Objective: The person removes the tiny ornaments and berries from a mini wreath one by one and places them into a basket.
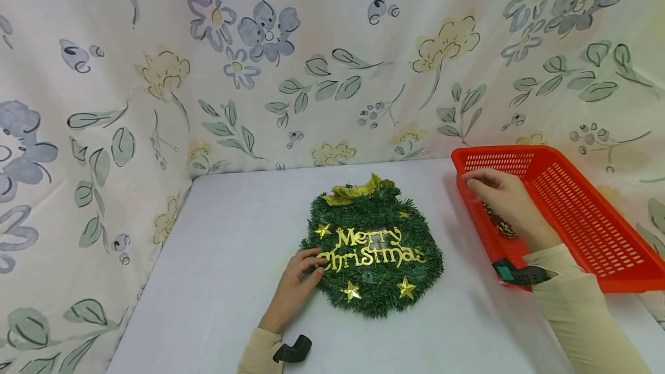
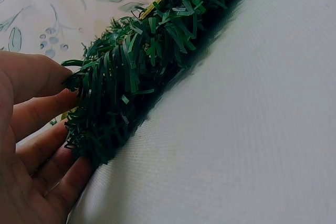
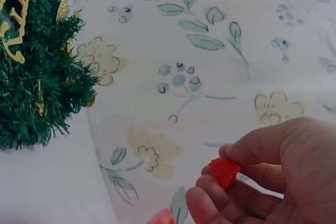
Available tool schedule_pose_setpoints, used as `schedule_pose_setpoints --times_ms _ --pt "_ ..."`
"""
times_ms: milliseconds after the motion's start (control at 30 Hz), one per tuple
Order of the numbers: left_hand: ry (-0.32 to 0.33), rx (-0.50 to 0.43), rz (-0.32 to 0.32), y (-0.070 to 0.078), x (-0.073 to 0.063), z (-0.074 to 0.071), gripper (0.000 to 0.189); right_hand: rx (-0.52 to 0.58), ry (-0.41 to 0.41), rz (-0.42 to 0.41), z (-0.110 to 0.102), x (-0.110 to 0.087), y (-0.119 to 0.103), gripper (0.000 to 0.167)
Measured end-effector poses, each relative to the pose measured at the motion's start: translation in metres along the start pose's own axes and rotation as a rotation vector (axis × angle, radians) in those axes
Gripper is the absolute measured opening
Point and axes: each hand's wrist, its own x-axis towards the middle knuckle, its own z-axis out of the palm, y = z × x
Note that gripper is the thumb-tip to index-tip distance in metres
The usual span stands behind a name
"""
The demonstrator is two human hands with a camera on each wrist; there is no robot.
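A green tinsel Christmas wreath lies on the white table, with gold "Merry Christmas" lettering, gold stars and a gold bow at its top. My left hand holds the wreath's left edge; in the left wrist view its fingertips meet the green tinsel. Over the left rim of the red basket is my right hand. The right wrist view shows a small red piece with a rough surface, pinched between thumb and fingers; its kind is unclear.
Brown pine cones with pale tips lie inside the basket, partly behind the right hand. A flower-printed cloth hangs behind the table and along its left side. White tabletop extends left of the wreath.
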Motion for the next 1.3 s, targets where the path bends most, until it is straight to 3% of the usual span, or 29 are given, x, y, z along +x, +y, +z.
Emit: schedule_pose_setpoints --times_ms 233,533,833,1300 --pt "-0.002 0.006 -0.005 0.0 0.0 0.0 0.02 0.016 0.014 0.001 -0.008 -0.004 0.004 0.042" --pt "0.006 0.017 0.016 0.001 0.002 0.0 0.021 -0.042 0.022 0.029 -0.015 -0.005 0.014 0.034" --pt "0.003 0.017 0.008 0.002 0.002 -0.001 0.021 -0.029 0.032 0.045 -0.02 -0.007 0.02 0.032" --pt "0.0 0.011 0.002 0.002 0.001 0.0 0.021 -0.067 0.036 0.09 -0.02 -0.014 0.031 0.042"
